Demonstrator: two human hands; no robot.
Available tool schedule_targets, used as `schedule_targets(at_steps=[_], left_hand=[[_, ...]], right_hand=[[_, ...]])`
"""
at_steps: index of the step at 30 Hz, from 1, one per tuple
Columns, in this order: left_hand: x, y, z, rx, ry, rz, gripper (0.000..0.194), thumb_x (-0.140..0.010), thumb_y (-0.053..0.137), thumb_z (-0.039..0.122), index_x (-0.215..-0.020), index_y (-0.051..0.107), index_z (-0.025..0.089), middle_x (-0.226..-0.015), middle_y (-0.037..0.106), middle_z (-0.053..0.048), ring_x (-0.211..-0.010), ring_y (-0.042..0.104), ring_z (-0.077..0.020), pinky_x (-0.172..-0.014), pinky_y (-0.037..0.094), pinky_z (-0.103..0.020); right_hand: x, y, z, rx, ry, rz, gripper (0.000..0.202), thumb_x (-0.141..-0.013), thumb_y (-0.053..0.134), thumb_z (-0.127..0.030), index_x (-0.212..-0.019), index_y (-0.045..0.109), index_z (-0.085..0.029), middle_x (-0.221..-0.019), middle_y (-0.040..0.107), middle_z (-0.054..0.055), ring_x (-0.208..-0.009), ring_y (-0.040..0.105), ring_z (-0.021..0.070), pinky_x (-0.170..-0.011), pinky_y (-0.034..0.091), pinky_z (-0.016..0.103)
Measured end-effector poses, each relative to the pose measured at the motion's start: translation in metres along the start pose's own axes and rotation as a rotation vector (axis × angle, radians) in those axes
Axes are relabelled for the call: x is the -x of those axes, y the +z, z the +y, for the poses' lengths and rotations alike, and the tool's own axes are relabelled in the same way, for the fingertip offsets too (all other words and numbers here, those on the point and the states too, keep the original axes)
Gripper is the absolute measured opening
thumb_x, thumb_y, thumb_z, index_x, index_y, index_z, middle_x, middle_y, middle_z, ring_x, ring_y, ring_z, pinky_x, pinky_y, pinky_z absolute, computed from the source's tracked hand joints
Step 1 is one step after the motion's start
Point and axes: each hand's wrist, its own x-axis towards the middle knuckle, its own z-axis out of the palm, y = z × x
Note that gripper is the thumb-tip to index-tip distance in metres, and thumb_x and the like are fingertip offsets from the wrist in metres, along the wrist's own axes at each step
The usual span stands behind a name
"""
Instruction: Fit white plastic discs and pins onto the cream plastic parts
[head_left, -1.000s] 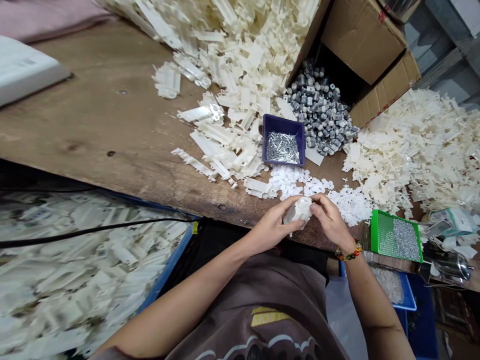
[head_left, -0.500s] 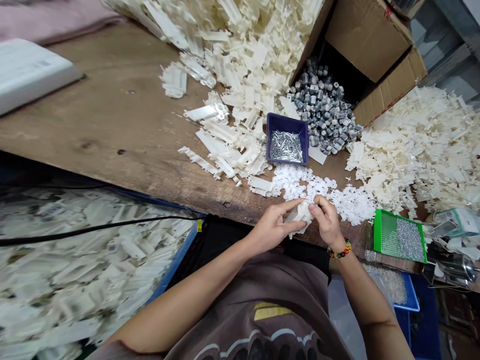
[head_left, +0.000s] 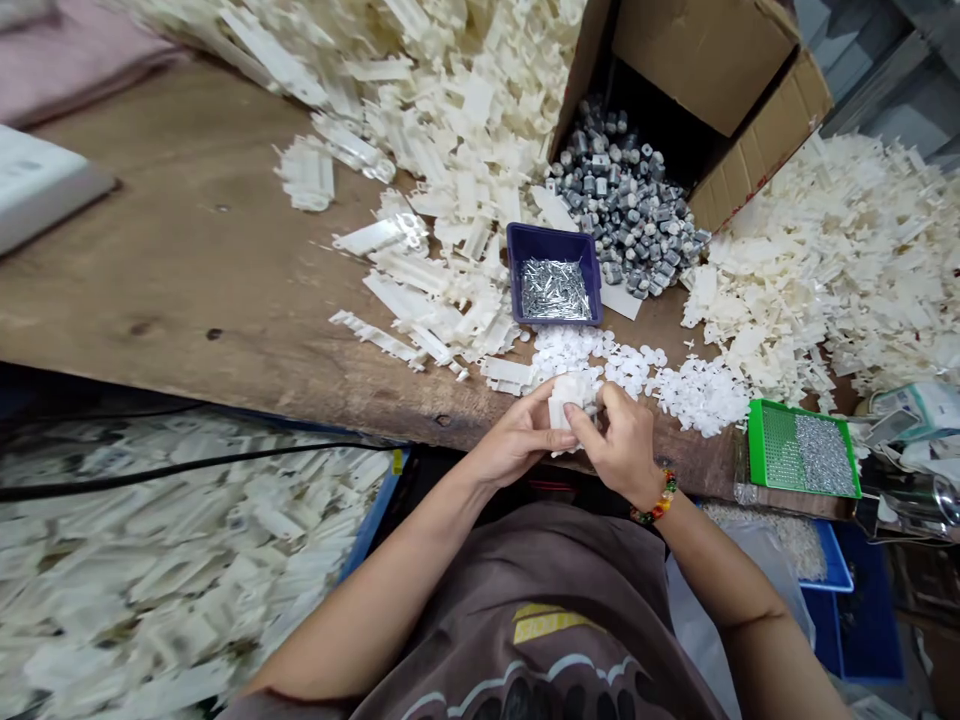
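Observation:
A white plastic part is held between both hands at the table's front edge. My left hand grips it from the left, thumb along its lower side. My right hand is closed on its right side, with the thumb pressed on its face; the fingers behind are partly hidden. Just beyond the hands lie small white plastic discs and a flat white part. Behind these stands a dark purple tray holding small shiny metal pins.
Grey cylindrical pieces spill from a cardboard box. Heaps of cream plastic parts flank it. At the right edge sits a green basket of tiny metal pieces. A black cable crosses the parts piled low on the left.
The white part has turned in my hands, and my right thumb now presses on its face. Both hands have shifted slightly left in view as the camera moved.

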Motion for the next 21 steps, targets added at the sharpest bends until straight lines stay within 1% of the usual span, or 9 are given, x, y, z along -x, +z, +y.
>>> schedule_targets(at_steps=[2,3,5,7,10,13,16,19,21], left_hand=[[0.001,-0.001,-0.001,0.035,-0.02,0.021,0.052,-0.051,0.08,0.011,-0.1,0.064,0.019,-0.086,0.066,-0.003,-0.074,0.06,-0.0141,-0.065,0.048,-0.021],[0.001,-0.003,-0.002,0.052,-0.032,0.04,0.054,-0.049,0.08,0.011,-0.1,0.064,0.02,-0.087,0.067,-0.003,-0.075,0.061,-0.0146,-0.065,0.048,-0.021],[0.001,-0.009,-0.004,0.081,-0.054,0.085,0.058,-0.046,0.08,0.011,-0.1,0.064,0.022,-0.088,0.067,-0.002,-0.075,0.061,-0.0156,-0.064,0.048,-0.022],[0.001,-0.016,-0.006,0.1,-0.054,0.125,0.063,-0.043,0.079,0.009,-0.103,0.063,0.023,-0.09,0.068,-0.002,-0.079,0.062,-0.0171,-0.066,0.049,-0.023],[0.001,-0.024,-0.01,0.106,-0.031,0.147,0.062,-0.041,0.078,0.008,-0.1,0.064,0.023,-0.089,0.068,-0.002,-0.083,0.063,-0.0188,-0.072,0.05,-0.025],[0.002,-0.025,-0.011,0.085,-0.048,0.112,0.051,-0.041,0.079,0.009,-0.089,0.066,0.021,-0.075,0.067,-0.001,-0.074,0.063,-0.0187,-0.063,0.051,-0.024],[0.003,-0.022,-0.008,0.097,-0.067,0.027,0.051,-0.042,0.081,0.011,-0.09,0.066,0.019,-0.064,0.063,0.002,-0.064,0.062,-0.0153,-0.056,0.048,-0.02],[0.004,-0.022,-0.003,0.117,-0.053,-0.015,0.051,-0.045,0.081,0.011,-0.093,0.066,0.018,-0.065,0.064,0.002,-0.057,0.06,-0.0112,-0.053,0.046,-0.017],[0.004,-0.023,0.0,0.133,-0.021,0.008,0.052,-0.045,0.082,0.011,-0.094,0.065,0.019,-0.075,0.068,0.001,-0.065,0.063,-0.0122,-0.059,0.049,-0.018]], right_hand=[[0.002,0.005,-0.005,0.013,-0.027,0.078,0.027,-0.087,0.047,-0.041,-0.068,0.039,-0.022,-0.064,0.049,0.0,-0.059,0.046,0.0145,-0.057,0.035,0.028],[0.001,0.007,-0.008,0.03,-0.045,0.087,0.026,-0.087,0.046,-0.041,-0.069,0.04,-0.022,-0.065,0.05,0.001,-0.06,0.048,0.0151,-0.058,0.036,0.028],[-0.001,0.009,-0.014,0.083,-0.079,0.051,0.025,-0.088,0.045,-0.042,-0.074,0.044,-0.022,-0.07,0.052,0.003,-0.064,0.049,0.0167,-0.06,0.038,0.029],[-0.003,0.008,-0.02,0.142,-0.103,-0.003,0.027,-0.088,0.045,-0.047,-0.079,0.047,-0.021,-0.074,0.054,0.005,-0.067,0.051,0.0182,-0.061,0.04,0.03],[-0.006,0.007,-0.029,0.203,-0.123,-0.003,0.033,-0.087,0.046,-0.051,-0.083,0.05,-0.019,-0.077,0.055,0.008,-0.071,0.052,0.0196,-0.063,0.041,0.031],[-0.008,0.01,-0.034,0.254,-0.145,0.039,0.033,-0.09,0.042,-0.049,-0.084,0.052,-0.018,-0.076,0.056,0.009,-0.071,0.052,0.0191,-0.064,0.041,0.031],[-0.009,0.015,-0.034,0.273,-0.157,0.051,0.034,-0.092,0.038,-0.045,-0.081,0.053,-0.017,-0.073,0.057,0.007,-0.068,0.051,0.0168,-0.063,0.04,0.029],[-0.01,0.014,-0.031,0.224,-0.143,0.02,0.034,-0.092,0.037,-0.045,-0.081,0.052,-0.017,-0.074,0.058,0.006,-0.069,0.052,0.0158,-0.064,0.041,0.027],[-0.009,0.007,-0.028,0.158,-0.171,-0.016,0.031,-0.093,0.037,-0.043,-0.086,0.051,-0.017,-0.08,0.058,0.006,-0.073,0.053,0.016,-0.066,0.042,0.027]])
